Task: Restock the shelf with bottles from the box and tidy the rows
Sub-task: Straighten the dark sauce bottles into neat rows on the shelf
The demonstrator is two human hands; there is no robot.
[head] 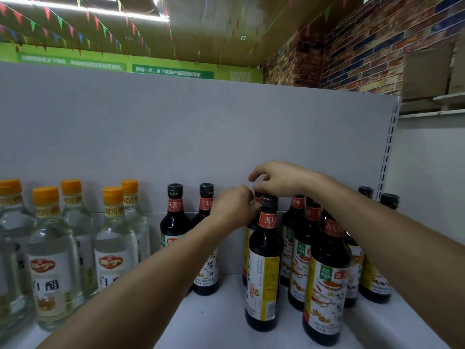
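**Both hands at a hemmed-in soy bottle**

The left hand (234, 206) curls its fingers round the neck of the rear soy sauce bottle (252, 224), which stands on the shelf (221, 311) near the grey back panel (201, 134). The right hand (276, 180) arches over its cap with bent fingers; whether they grasp it cannot be told. A front soy sauce bottle (264, 260) stands directly before it, a soy cluster (327, 273) crowds the right, and vinegar bottles (52, 260) line the left
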